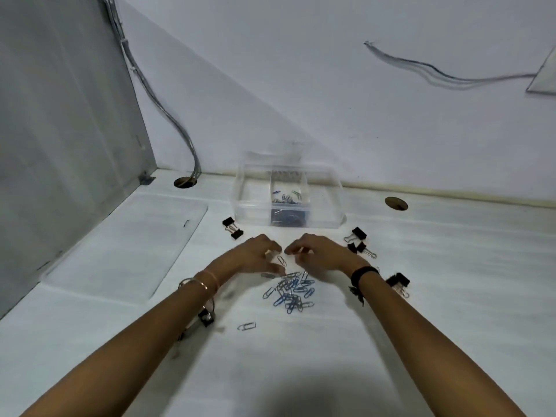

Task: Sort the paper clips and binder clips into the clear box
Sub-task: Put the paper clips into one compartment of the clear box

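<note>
At the far left of the white table (331, 356), two black binder clips with wire handles (232, 227) are seen lying just beside the near-left corner of the clear plastic compartment box (240, 191); another black binder clip (206, 317) is partly hidden under the left forearm. The left hand (255, 254) is held over the table with its fingers curled and narrowly parted; a single silver paper clip (281, 260) is seen at its fingertips, though whether it is actually pinched cannot be told. In the middle compartment of the box a small number of paper clips are already gathered. Below the hands, a loose heap of blue and silver paper clips (290, 291) is left unsorted, with a stray one (246, 326) nearer. The right hand (316, 252) is likewise curled, apparently empty. Further right, more black binder clips (359, 240) and (398, 281) are left on the table. The task is judged barely begun.
</note>
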